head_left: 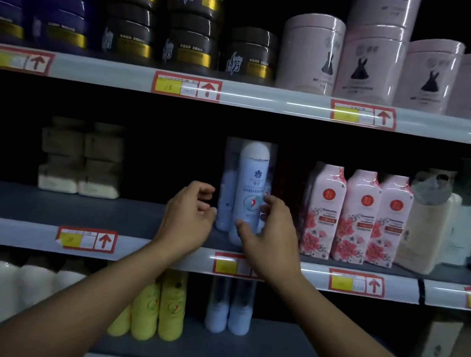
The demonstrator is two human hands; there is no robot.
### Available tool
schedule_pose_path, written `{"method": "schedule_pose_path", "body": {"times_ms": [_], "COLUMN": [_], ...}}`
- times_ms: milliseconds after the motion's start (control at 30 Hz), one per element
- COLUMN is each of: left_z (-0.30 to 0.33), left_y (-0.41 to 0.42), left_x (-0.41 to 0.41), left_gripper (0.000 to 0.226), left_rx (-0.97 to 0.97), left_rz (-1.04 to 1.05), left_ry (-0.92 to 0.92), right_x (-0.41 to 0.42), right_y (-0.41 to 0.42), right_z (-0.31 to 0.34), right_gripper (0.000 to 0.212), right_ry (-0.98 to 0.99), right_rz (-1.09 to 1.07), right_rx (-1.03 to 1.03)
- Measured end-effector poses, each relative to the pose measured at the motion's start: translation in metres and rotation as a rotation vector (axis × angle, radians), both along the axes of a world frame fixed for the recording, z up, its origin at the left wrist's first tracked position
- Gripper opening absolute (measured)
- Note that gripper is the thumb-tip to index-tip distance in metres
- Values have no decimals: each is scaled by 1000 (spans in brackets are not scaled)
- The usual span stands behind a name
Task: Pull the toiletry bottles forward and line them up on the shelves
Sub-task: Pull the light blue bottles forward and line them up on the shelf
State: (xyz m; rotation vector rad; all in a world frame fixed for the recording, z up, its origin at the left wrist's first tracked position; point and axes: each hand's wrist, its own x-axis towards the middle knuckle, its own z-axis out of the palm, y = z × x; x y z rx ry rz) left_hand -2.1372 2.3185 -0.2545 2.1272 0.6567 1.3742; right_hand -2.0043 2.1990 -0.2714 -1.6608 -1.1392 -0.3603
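2 bare forearms come up from the bottom edge, no sleeves anywhere along them. The left hand (186, 220) wears no glove, ring or watch; the right hand (272, 242) is just as plain, and both wrists are bare.

Dim grey store shelving (36, 207), price-tag rails (242, 95)

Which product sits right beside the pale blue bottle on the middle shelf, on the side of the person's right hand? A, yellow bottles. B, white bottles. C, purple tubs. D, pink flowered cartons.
D: the pink flowered cartons stand in a row just past the right hand, next to the pale blue bottle on the middle shelf.
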Motion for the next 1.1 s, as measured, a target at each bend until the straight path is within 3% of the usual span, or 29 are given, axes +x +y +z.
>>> {"method": "schedule_pose_path", "body": {"times_ms": [200, 433, 567, 733, 867, 1100], "left_z": [3, -8, -7, -6, -5, 0], "left_y": [38, 60, 61, 45, 25, -9], "left_x": [46, 81, 80, 62, 39, 14], "left_gripper": [64, 60, 39, 70, 66, 68], "left_rx": [-162, -330, -283, -215, -148, -82], "left_rz": [-86, -177, -125, 33, 122, 10], "left_ry": [21, -79, -32, -60, -102, -156], "right_x": [18, 28, 28, 22, 11, -7], "right_y": [30, 44, 41, 26, 12, -12], "right_z": [1, -14, -13, -11, -10, 0], "right_gripper": [81, 80, 76, 67, 66, 66], "right_ry": [55, 74, 92, 128, 105, 59], "right_rz": [-9, 25, 40, 92, 120, 138], "right_rx": [0, 21, 44, 115, 153, 195]}}
